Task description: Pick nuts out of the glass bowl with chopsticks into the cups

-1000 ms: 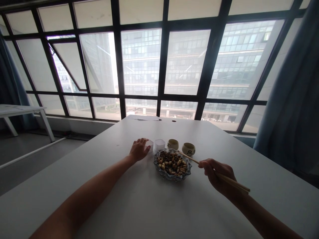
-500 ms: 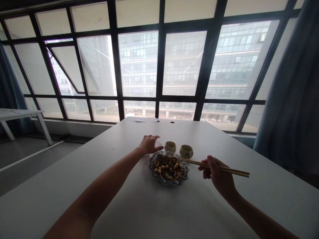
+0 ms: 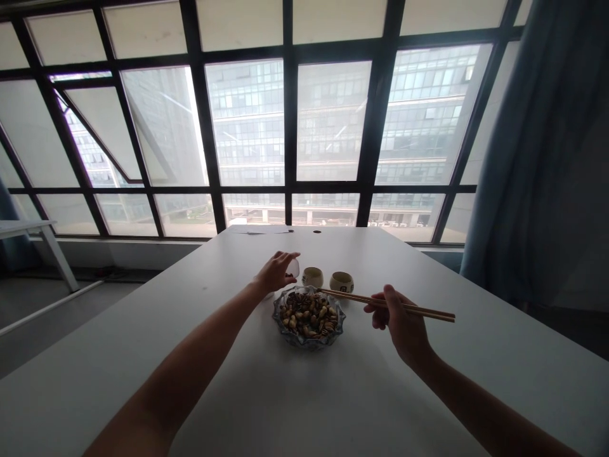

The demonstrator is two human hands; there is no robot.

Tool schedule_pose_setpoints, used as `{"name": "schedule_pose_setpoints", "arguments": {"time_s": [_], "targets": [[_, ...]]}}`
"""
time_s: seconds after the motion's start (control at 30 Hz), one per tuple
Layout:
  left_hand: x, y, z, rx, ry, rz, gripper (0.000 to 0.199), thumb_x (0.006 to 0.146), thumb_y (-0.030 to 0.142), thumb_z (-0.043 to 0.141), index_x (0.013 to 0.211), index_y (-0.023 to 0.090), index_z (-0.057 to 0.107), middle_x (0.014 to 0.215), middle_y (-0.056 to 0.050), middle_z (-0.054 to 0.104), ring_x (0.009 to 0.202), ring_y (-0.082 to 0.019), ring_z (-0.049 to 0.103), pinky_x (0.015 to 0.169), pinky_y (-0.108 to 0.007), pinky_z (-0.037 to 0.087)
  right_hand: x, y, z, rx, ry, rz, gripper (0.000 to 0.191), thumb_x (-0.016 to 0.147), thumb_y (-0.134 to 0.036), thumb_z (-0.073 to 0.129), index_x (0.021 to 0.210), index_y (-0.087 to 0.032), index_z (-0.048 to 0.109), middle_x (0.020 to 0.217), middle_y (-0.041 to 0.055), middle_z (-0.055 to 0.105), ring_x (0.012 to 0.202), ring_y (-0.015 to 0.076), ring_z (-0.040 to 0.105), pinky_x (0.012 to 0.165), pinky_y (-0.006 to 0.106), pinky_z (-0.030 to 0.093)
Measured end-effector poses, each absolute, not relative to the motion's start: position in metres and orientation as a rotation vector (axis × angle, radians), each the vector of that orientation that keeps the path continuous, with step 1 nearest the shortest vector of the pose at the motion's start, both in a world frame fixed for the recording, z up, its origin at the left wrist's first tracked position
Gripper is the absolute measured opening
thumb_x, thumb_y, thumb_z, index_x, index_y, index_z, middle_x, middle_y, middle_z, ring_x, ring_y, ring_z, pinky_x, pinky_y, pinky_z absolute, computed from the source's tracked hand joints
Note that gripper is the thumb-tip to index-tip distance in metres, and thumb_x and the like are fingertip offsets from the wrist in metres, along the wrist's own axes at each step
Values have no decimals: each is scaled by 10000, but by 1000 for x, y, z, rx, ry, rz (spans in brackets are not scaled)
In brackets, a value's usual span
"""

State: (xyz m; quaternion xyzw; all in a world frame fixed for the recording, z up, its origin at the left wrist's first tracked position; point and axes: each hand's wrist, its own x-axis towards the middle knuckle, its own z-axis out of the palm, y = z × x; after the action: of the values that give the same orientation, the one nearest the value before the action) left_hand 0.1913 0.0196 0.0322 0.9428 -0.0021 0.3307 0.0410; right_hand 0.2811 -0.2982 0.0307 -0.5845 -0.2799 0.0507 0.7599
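My left hand (image 3: 276, 271) grips a small clear cup (image 3: 294, 268) between thumb and fingers, just behind the left side of a scalloped glass bowl (image 3: 310, 343). The cup looks tilted, with something dark near its lower end. Nuts and seeds (image 3: 309, 314) fill the bowl. My right hand (image 3: 402, 317) is closed around a pair of wooden chopsticks (image 3: 423, 311), whose tips reach left over the bowl's back rim. Behind the bowl stand two cream cups with dark characters, a left one (image 3: 313, 277) and a right one (image 3: 341, 283).
The bowl and cups rest on a long white table (image 3: 238, 381). Papers (image 3: 252, 232) and two round holes are at its far end. Another white table (image 3: 28, 227) stands at the left. A blue-grey curtain (image 3: 504, 158) hangs at the right, by large windows.
My left hand has closed on the clear cup and raised it slightly. The chopsticks remain in my right hand, with their tips near the bowl's back rim. The view has shifted to the right.
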Motion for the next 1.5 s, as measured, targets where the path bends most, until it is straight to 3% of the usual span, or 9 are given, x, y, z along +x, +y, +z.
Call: {"name": "schedule_pose_setpoints", "arguments": {"time_s": [0.27, 0.43, 0.7, 0.93, 1.2, 1.33, 1.5], "targets": [[186, 21, 28, 2863, -233, 1163, 787, 719, 233, 826, 1398, 218, 427, 1253, -127, 620, 1147, -301, 565, 929, -528, 545, 280, -284, 31, -1200, -570, 90, 593, 729, -750, 660, 729, -157, 625, 580, 69, 695, 364, 112, 517, 355, 223, 390], [183, 21, 28, 2834, -211, 1110, 771, 734, 311, 819, 1399, 221, 438, 1249, -135, 617, 1148, -303, 588, 923, -518, 556, 274, -242, 34, -1189, -741, 3, 563, 813, -731, 585, 757, -172, 615, 580, 39, 676, 351, 108, 505, 345, 226, 369], [180, 18, 32, 2836, -121, 968, 738, 736, 440, 805, 1358, 206, 483, 1206, -134, 654, 1147, -292, 599, 963, -495, 530, 271, -195, 36, -1396, -1018, -91, 502, 906, -667, 502, 736, -204, 595, 628, 24, 677, 400, 105, 539, 409, 221, 435], [186, 22, 27, 2836, 24, 838, 664, 764, 460, 761, 1319, 187, 519, 1233, -145, 657, 1146, -296, 617, 972, -460, 520, 277, -238, 34, -1409, -1047, -70, 453, 930, -615, 515, 804, -194, 627, 706, 50, 696, 439, 121, 553, 433, 243, 450], [199, 23, 28, 2865, 394, 529, 700, 787, 528, 692, 1351, 157, 510, 1209, -167, 685, 1086, -310, 668, 903, -401, 527, 275, -291, 31, -1504, -1050, -13, 514, 892, -669, 527, 723, -195, 634, 610, 52, 673, 421, 137, 541, 414, 255, 439], [191, 21, 28, 2888, 346, 657, 607, 877, 556, 570, 1334, 158, 528, 1316, -163, 629, 1195, -310, 607, 1006, -444, 468, 276, -297, 26, -1571, -1093, -24, 532, 874, -684, 534, 675, -200, 633, 569, 48, 659, 411, 146, 546, 407, 260, 436], [163, 11, 22, 2856, 257, 905, 406, 961, 490, 443, 1120, 177, 647, 1177, -126, 685, 1118, -278, 614, 989, -478, 456, 278, -293, 18, -1598, -1151, 18, 536, 895, -663, 514, 669, -195, 646, 585, 54, 672, 428, 146, 555, 426, 256, 447]]}}
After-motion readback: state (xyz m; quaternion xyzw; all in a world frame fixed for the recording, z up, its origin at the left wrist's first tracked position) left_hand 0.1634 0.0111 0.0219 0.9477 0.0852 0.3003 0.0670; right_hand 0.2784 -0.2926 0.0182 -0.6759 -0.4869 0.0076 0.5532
